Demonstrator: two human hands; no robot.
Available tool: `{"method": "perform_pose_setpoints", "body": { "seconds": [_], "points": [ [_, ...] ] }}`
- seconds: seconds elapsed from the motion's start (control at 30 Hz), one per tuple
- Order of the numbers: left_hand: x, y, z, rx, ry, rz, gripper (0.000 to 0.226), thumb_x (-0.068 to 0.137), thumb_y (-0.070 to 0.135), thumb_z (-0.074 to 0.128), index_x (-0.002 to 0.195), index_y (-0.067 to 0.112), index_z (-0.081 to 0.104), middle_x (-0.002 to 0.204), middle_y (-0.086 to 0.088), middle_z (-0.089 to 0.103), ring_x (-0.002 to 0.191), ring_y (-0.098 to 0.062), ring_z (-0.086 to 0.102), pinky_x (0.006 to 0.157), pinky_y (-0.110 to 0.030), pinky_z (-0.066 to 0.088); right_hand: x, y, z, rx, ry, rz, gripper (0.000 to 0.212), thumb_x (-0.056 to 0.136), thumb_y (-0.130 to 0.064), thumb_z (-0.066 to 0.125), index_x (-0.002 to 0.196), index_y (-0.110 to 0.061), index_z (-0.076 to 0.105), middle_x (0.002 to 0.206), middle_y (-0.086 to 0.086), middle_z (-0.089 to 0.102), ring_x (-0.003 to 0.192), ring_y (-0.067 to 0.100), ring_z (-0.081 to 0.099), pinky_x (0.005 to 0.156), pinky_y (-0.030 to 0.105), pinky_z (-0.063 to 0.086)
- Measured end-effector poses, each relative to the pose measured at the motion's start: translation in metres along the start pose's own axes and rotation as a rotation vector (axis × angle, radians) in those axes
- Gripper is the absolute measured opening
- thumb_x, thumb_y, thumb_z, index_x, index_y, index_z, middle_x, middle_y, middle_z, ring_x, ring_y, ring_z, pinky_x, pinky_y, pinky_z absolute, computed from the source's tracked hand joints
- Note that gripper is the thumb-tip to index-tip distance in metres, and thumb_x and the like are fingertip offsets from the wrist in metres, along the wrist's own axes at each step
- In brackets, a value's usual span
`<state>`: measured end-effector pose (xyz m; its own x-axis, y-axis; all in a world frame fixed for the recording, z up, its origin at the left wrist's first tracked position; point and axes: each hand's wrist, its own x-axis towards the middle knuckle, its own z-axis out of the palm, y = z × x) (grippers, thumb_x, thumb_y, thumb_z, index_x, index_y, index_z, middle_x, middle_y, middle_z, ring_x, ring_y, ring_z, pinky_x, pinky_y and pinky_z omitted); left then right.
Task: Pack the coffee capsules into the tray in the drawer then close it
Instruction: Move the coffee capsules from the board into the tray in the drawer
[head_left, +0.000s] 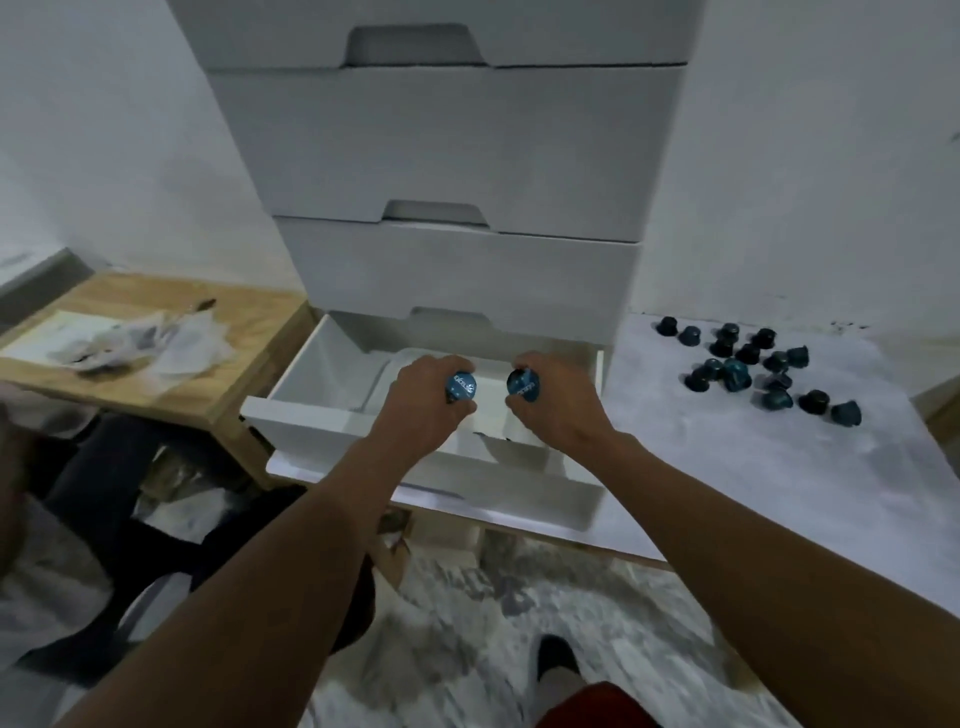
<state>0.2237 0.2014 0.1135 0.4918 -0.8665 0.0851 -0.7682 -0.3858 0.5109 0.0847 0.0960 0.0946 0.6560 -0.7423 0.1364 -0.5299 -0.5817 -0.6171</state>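
The left hand (423, 402) holds a blue capsule (461, 387), the right hand (563, 402) a second capsule (523, 387), over the open drawer (306, 374). They hide most of the tray (376, 387).

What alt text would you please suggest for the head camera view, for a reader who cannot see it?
Over the open drawer of a white drawer unit, the left hand holds one blue capsule and the right hand holds another capsule. More capsules lie scattered on the pale surface to the right; a wooden table stands left.
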Motion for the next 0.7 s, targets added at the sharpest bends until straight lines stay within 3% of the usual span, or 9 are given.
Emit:
{"method": "perform_pose_setpoints", "body": {
  "seconds": [0.07,0.27,0.43,0.6,0.7],
  "points": [
    [0.008,-0.011,-0.004,-0.032,-0.003,-0.028,0.048,0.076,0.023,0.077,0.121,0.02,0.059,0.115,-0.002,0.063,0.1,-0.018,0.059,0.086,-0.024,0.044,0.013,-0.005,0.011,-0.007,-0.028,0.003,0.045,0.078,-0.02,0.072,0.119,-0.013,0.057,0.115,0.01,0.061,0.104,0.028,0.057,0.09,0.036,0.047],
    [0.052,-0.042,-0.009,0.004,-0.065,-0.086,0.043,0.073,0.017,0.08,0.113,0.015,0.063,0.108,-0.005,0.067,0.094,-0.019,0.06,0.083,-0.028,0.046,0.069,-0.005,0.049,-0.049,-0.16,-0.01,0.04,0.077,-0.015,0.071,0.116,-0.014,0.058,0.115,0.01,0.061,0.104,0.028,0.056,0.085,0.033,0.043],
    [0.084,-0.068,-0.007,0.094,-0.191,-0.121,0.044,0.078,0.017,0.076,0.119,0.018,0.062,0.115,-0.004,0.062,0.094,-0.015,0.057,0.074,-0.017,0.035,0.102,0.004,0.082,-0.064,-0.272,0.032,0.044,0.078,-0.015,0.069,0.12,-0.018,0.057,0.12,0.012,0.062,0.109,0.032,0.057,0.086,0.031,0.044],
    [0.107,-0.094,-0.001,0.261,-0.358,-0.115,0.05,0.081,0.032,0.072,0.128,0.031,0.053,0.122,0.001,0.063,0.098,-0.017,0.062,0.074,-0.021,0.04,0.122,0.012,0.11,-0.058,-0.357,0.081,0.044,0.079,-0.012,0.067,0.122,-0.017,0.056,0.12,0.014,0.056,0.11,0.03,0.054,0.081,0.025,0.037],
    [0.12,-0.105,0.001,0.296,-0.44,-0.083,0.05,0.082,0.028,0.071,0.129,0.027,0.052,0.12,0.0,0.065,0.1,-0.016,0.062,0.07,-0.016,0.036,0.127,0.01,0.121,-0.058,-0.381,0.093,0.042,0.078,-0.011,0.069,0.119,-0.016,0.059,0.117,0.014,0.057,0.108,0.03,0.055,0.08,0.025,0.038]
  ]
}}
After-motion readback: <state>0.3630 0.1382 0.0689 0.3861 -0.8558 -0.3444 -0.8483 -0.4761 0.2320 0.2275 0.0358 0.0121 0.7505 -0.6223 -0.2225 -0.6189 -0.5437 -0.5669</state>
